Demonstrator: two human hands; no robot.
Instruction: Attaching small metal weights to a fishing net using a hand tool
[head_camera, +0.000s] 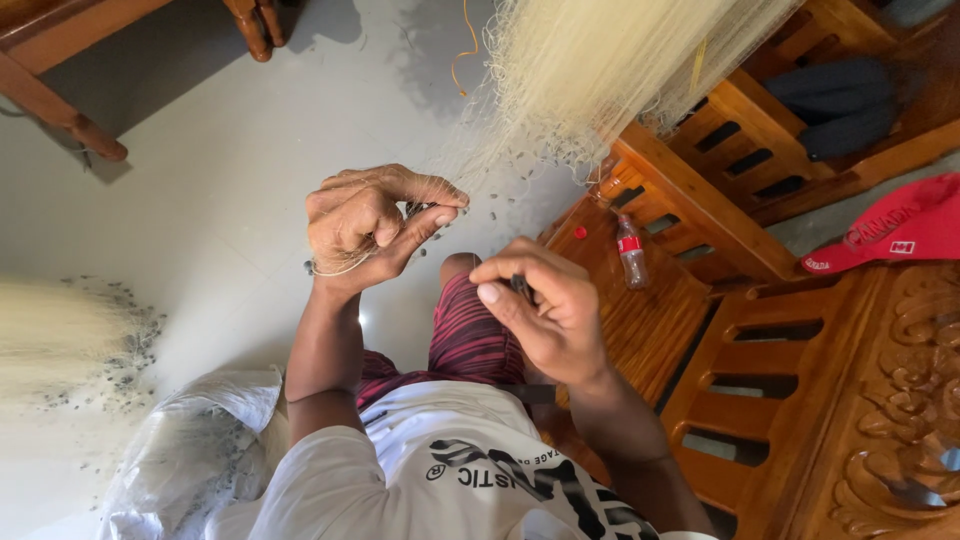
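A pale, fine-meshed fishing net (600, 60) is hung from above and drawn down toward the seated person, over a glossy grey floor (200, 200) beside a carved wooden bench (700, 300); a second heap of net (50, 340) lies at the left. On the bench, a small clear plastic bottle with a red label (631, 252) is stood upright. The net's lower edge and cord are gripped in the left hand (365, 222), fingers curled tight around them. A small dark object (521, 288), probably a sinker, is pinched in the right hand (545, 315). An attaching or mending step appears to be in hand; a steady, taut cord would be needed next.
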